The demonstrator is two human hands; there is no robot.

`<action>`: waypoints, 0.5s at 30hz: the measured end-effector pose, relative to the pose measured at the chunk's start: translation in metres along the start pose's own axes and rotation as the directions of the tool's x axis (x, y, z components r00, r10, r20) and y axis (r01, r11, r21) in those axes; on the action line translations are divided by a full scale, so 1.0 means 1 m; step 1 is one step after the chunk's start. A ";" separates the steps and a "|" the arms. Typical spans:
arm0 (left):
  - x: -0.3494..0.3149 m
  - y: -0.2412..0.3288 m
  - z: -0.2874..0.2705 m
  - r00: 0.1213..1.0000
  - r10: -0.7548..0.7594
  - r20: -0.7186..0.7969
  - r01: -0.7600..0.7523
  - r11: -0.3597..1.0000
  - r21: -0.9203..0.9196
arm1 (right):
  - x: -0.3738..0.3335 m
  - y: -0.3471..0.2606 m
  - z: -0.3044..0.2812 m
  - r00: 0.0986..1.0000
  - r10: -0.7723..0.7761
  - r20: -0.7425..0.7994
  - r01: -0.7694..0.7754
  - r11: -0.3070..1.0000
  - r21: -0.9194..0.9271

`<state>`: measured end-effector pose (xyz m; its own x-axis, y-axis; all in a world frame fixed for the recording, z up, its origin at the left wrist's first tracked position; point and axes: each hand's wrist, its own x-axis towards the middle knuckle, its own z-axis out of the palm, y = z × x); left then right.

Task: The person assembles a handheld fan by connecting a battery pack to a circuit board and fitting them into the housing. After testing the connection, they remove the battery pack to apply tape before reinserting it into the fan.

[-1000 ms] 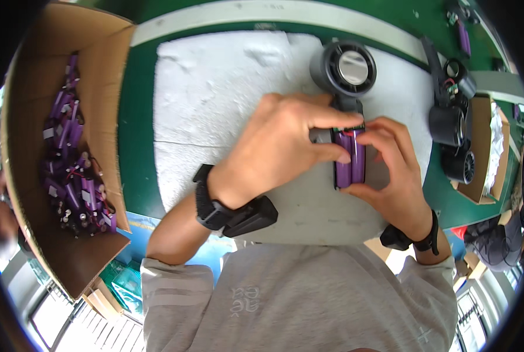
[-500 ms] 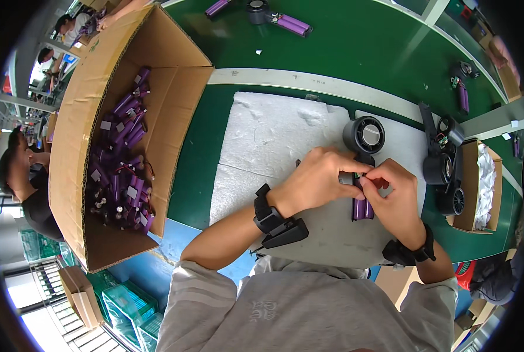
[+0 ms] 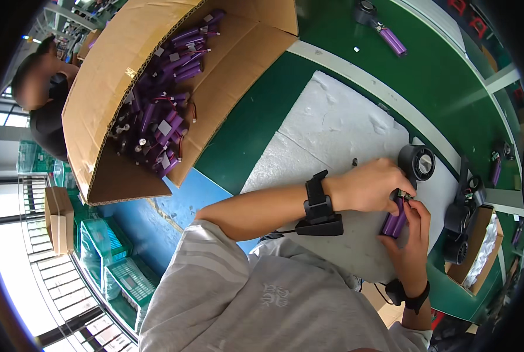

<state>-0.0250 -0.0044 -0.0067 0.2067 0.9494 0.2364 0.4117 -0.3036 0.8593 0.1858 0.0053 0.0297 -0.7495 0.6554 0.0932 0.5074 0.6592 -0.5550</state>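
A purple battery pack (image 3: pixel 393 225) of paired cylindrical cells lies tilted over the work mat. My right hand (image 3: pixel 413 237) is closed round it, thumb on the near side and fingers on the other. My left hand (image 3: pixel 368 185) pinches at the pack's upper end, where a small circuit board (image 3: pixel 402 194) and thin wires show between the fingertips. Exactly which piece the left fingertips grip is partly hidden. Just beyond both hands sits a round black fan head (image 3: pixel 417 163) with a silver centre, close to the pack's wired end.
A large cardboard box (image 3: pixel 101 97) on the left holds many purple battery packs (image 3: pixel 167 126). White foam sheets (image 3: pixel 326 117) cover the green table (image 3: pixel 244 126). Black fan units (image 3: pixel 462 217) and a small carton (image 3: pixel 479 252) stand at right. Another fan with cells (image 3: pixel 390 40) lies at the back.
The view has swung, so the box and table appear shifted and turned. My right hand has moved from the wired end down round the battery pack; my left hand stays at that end.
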 end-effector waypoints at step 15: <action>-0.072 -0.053 -0.236 0.524 -0.094 -0.847 0.815 0.344 0.466 | 0.034 0.035 -0.018 0.990 0.140 0.012 -0.140 0.980 0.139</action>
<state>-0.2711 -0.0375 0.0378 -0.6818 0.5937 0.4274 0.7238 0.6320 0.2768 0.1858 0.0574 0.0278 -0.6763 0.7366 0.0047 0.5435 0.5033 -0.6718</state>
